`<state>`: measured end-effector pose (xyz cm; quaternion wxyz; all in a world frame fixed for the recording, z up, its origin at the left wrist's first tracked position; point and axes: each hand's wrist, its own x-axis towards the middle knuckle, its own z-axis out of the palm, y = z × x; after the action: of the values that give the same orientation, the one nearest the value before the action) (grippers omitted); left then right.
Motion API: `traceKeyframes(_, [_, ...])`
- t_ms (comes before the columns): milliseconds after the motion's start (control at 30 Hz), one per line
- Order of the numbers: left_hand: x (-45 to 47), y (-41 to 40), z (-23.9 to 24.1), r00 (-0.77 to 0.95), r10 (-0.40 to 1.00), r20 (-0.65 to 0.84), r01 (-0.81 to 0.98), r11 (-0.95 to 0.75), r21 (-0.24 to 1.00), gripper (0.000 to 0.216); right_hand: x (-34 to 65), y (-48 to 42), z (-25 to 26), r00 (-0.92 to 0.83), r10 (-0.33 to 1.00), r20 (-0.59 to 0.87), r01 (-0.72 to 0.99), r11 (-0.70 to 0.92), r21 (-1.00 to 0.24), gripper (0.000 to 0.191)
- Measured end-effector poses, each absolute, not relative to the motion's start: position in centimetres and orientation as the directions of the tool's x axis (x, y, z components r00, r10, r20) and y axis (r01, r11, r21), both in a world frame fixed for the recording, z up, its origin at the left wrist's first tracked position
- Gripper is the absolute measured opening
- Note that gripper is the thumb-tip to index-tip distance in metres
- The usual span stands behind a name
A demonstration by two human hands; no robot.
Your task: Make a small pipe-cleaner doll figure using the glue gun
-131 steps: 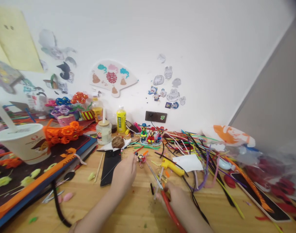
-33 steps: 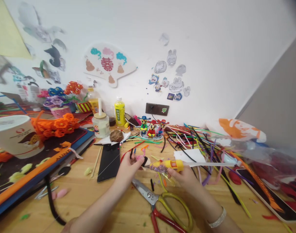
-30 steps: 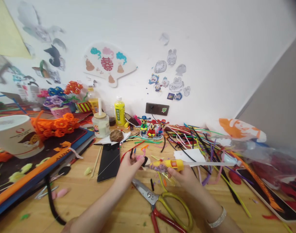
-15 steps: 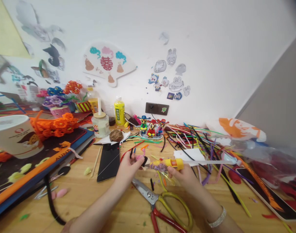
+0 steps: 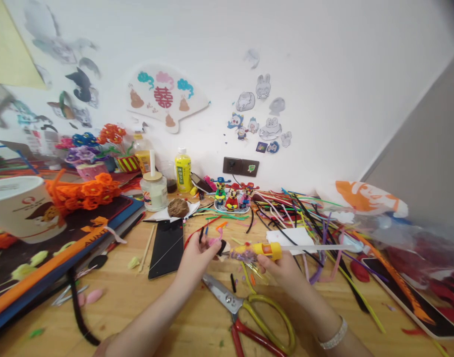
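Observation:
My right hand point(image 5: 281, 267) is closed around a yellow hot glue gun point(image 5: 272, 251) pointing left. A long translucent glue stick point(image 5: 319, 247) runs out of its back end, and purplish residue clings near its nozzle. My left hand point(image 5: 197, 255) pinches a small pink and black fuzzy piece point(image 5: 222, 247), partly hidden by the fingers. The nozzle is close to this piece; whether they touch I cannot tell. Below both hands lie big scissors point(image 5: 230, 300) with one red and one yellow handle, their blades pointing up and left.
Three small figures point(image 5: 232, 197) stand at the back near a yellow-capped bottle point(image 5: 183, 171) and a glass jar point(image 5: 153, 191). Pipe cleaners point(image 5: 297, 208) are heaped at right. A dark phone-like slab point(image 5: 166, 248) lies left, beyond it a paper cup point(image 5: 24, 208).
The glue stick's back end appears slightly further left. Both hands, the glue gun and the fuzzy piece stay almost where they were.

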<state>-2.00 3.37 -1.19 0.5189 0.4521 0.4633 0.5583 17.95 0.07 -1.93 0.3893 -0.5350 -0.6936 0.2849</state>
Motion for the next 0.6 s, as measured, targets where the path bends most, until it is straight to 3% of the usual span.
traceKeyframes(600, [-2.05, 3.25, -1.03, -0.057, 0.998, 0.030, -0.180, -0.039, 0.983, 0.038, 18.10, 0.06, -1.72, -0.094, 0.970, 0.224, 0.528, 0.239, -0.815, 0.038])
